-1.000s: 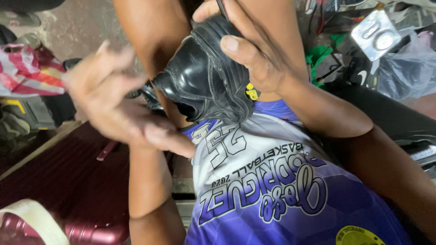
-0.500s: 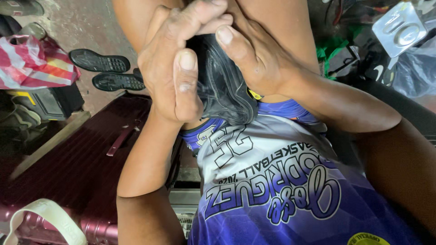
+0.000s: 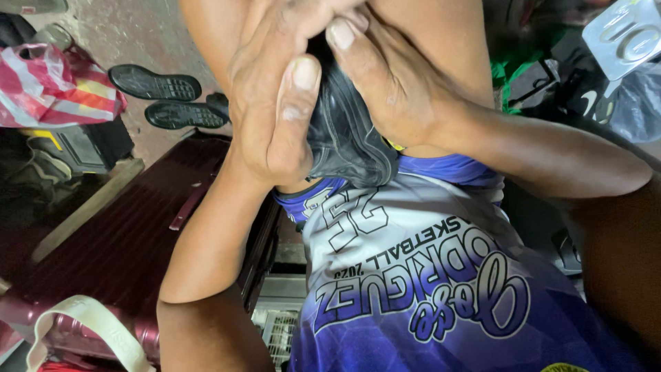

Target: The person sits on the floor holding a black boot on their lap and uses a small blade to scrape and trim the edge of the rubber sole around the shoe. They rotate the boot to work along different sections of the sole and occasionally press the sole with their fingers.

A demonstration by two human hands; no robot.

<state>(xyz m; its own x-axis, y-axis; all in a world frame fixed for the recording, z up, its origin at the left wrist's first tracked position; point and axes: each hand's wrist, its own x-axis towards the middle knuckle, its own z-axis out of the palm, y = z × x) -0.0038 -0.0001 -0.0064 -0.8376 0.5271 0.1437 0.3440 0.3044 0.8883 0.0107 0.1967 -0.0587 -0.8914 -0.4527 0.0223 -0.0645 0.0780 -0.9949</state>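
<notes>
The black rubbery piece, creased and folded like a length of inner tube or a soft leather part, sits high in the middle of the view, pressed between both hands just above the person's chest and in front of a bare knee.

At the far left, a red-and-white striped plastic bag lies on the concrete floor, with a pair of dark sandals beside it, soles up. Below these runs a maroon hard-shell suitcase, a cream strap draped over its near corner.

The left hand comes next: its fingers are closed together and laid flat against the left face of the black piece, the thumb pointing down along its edge, nail toward the camera. Against it from the other side, the right hand clamps the piece, fingertips curled over the top edge and palm behind. Only the lower folded lobe shows between them; the upper part is hidden by the fingers.

Below hangs the blue and grey sports jersey. At the far right lie dark bags and a clear plastic blister tray.

Judging by the grip, the piece is being squeezed or folded; no tool or fastening shows, so how far the work has got cannot be told.
</notes>
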